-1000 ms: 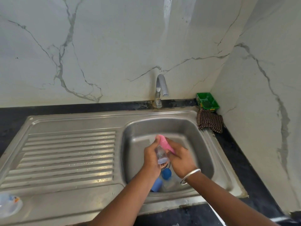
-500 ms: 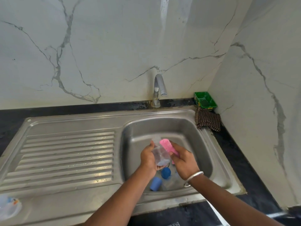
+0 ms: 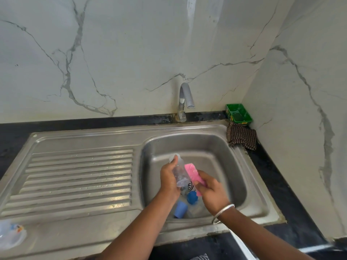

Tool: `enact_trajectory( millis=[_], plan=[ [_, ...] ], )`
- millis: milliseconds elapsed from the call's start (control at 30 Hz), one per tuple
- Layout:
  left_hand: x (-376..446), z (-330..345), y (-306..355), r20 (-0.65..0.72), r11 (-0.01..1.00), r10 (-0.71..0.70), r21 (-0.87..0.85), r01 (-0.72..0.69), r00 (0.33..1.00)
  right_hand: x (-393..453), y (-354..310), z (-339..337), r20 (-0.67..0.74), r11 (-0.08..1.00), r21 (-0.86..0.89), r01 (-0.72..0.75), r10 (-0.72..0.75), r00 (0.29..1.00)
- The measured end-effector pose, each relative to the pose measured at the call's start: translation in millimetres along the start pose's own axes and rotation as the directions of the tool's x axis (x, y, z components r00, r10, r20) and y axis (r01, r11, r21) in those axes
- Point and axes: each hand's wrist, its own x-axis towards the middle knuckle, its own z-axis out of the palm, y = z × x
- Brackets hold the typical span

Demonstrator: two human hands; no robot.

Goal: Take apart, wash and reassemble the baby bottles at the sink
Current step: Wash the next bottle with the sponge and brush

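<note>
While gripped, bottle (image 3: pixel 179 172) between hands (sponge-side)

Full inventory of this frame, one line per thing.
bottle body: 1, clear, held over basin
sponge: 1, pink, against bottle
blue cap: 1, basin floor
blue ring: 1, basin floor
sink: 1, steel, drainboard on the left
tap: 1, chrome, behind basin
green tray: 1, back corner
checked cloth: 1, brown, sink rim
clear item: 1, near-left drainboard edge
bangle: 1, silver, right wrist
left hand: grips bottle
right hand: grips sponge
</note>
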Motion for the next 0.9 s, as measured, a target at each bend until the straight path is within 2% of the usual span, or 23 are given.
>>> enact_trajectory(
  millis=[133, 233, 300, 367, 433, 533, 667, 800, 900],
  plan=[
    [-0.3, -2.3, -1.2, -0.010, 0.999, -0.020, -0.043, 0.019, 1.000, -4.8, 3.5, -10.7, 0.045, 0.996, -0.016, 0.089, -0.088, 0.995],
    [-5.0, -0.8, -7.2, 0.065, 0.992, -0.113, -0.041, 0.116, 0.991, 2.4, 3.8, -12.4, 0.069, 0.948, -0.230, 0.222, -0.212, 0.975],
    [-10.9, 3.8, -12.2, 0.116, 0.990, -0.132, -0.032, 0.136, 0.985, 13.7, -3.2, -8.6, 0.042, 0.914, -0.340, 0.220, -0.219, 0.975],
    [-16.3, 7.0, -17.0, 0.148, 0.987, -0.139, -0.058, 0.149, 0.979, 26.3, -11.0, -5.6, -0.009, 0.915, -0.364, 0.173, -0.189, 0.982],
    [-17.5, 6.1, -20.1, 0.196, 0.988, -0.114, -0.077, 0.131, 0.974, 34.4, -16.2, -5.8, -0.037, 0.930, -0.347, 0.124, -0.146, 0.989],
    [-16.5, 4.8, -16.6, 0.196, 0.993, -0.048, -0.098, 0.068, 0.979, 32.4, -16.9, -8.1, -0.045, 0.950, -0.300, 0.089, -0.107, 0.993],
    [-13.5, 5.1, -5.7, 0.088, 0.989, 0.009, -0.145, 0.004, 0.996, 12.0, -18.0, -3.7, -0.051, 0.978, -0.196, 0.069, -0.080, 0.995],
    [-5.6, -1.9, -4.8, 0.037, 0.984, -0.004, -0.180, 0.011, 0.999, -9.2, -11.1, -4.4, 0.007, 0.987, -0.080, 0.136, -0.135, 0.991],
    [-2.0, -5.0, -9.2, 0.042, 0.980, -0.018, -0.196, 0.026, 0.999, -16.5, -5.5, -10.0, 0.031, 0.967, -0.103, 0.233, -0.231, 0.973]
  ],
)
